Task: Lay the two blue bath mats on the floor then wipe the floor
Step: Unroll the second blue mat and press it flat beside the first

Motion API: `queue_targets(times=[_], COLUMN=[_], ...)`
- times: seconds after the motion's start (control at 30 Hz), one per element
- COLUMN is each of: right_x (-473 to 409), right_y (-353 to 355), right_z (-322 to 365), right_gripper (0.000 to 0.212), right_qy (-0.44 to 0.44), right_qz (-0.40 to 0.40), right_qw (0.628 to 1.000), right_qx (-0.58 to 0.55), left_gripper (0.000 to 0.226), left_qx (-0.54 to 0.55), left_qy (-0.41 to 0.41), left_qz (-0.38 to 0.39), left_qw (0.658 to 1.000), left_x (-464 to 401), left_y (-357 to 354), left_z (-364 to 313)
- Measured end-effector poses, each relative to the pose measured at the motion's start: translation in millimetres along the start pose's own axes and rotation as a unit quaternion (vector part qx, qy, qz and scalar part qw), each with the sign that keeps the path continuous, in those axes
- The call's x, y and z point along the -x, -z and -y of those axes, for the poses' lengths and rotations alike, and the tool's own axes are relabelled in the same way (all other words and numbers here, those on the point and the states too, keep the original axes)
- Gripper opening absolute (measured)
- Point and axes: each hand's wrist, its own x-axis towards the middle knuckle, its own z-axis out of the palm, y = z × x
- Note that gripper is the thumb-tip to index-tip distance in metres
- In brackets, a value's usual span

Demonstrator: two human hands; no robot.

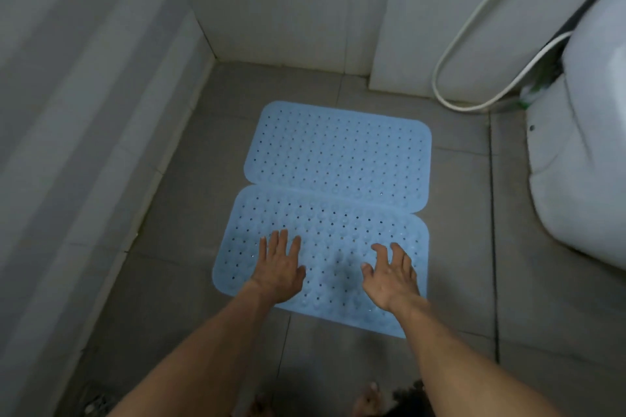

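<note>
My bare toes [367, 398] edge the bottom of the view as my left hand [278, 267] and right hand [393, 276] spread flat, fingers straight and gripping nothing, over the near blue mat [338, 230] on the grey tiled floor [460, 247]. Just beyond my fingertips the far blue mat [338, 149] lies flat, the 2 meeting edge to edge. I judge the laying done; the wiping is left, with no cloth in sight. A white hose [454, 54] loops beyond my right hand, beside a white fixture [582, 145].
</note>
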Motion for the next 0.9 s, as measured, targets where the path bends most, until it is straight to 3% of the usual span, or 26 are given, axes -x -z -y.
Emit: queue_targets(times=[0.47, 0.67, 0.9], right_x=[161.7, 196.0, 239.2], right_y=[205.9, 279.1, 313.9], right_z=[71.9, 154.5, 269.7], right_gripper=[0.048, 0.047, 0.045], right_qy=[0.045, 0.091, 0.145], right_qz=[-0.035, -0.051, -0.071], right_qw=[0.998, 0.994, 0.987], right_qx=[0.012, 0.042, 0.020], left_gripper=[0.069, 0.069, 0.075], left_qx=[0.098, 0.150, 0.184], left_qy=[0.099, 0.132, 0.175], left_qz=[-0.064, -0.106, -0.127], left_qw=[0.988, 0.974, 0.959], left_x=[163.6, 218.6, 273.0], left_y=[209.1, 274.5, 330.7], left_z=[6.5, 28.9, 86.6])
